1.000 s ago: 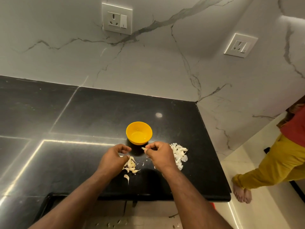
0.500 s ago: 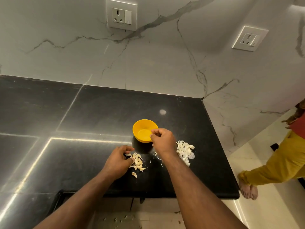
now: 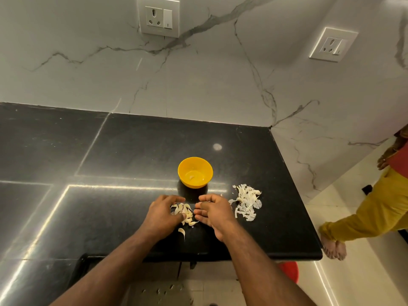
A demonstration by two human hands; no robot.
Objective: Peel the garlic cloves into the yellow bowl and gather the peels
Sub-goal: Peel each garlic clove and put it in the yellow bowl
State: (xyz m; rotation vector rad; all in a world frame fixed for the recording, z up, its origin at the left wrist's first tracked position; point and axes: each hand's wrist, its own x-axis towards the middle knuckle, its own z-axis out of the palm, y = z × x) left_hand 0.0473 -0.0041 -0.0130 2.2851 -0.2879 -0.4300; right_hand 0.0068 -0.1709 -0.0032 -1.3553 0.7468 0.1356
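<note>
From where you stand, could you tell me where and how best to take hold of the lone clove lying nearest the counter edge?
Pinch the lone clove across its plump upper end, coming straight down from above. It lies flat on the counter, curved, tapering to a thin tail toward the edge, and apart from the pile. The left hand is nearest and probably best placed.

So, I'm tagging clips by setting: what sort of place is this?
Most likely a home kitchen: a black stone countertop against a marble-look wall, switched wall sockets above it, and garlic cloves being peeled beside a yellow bowl.
</note>
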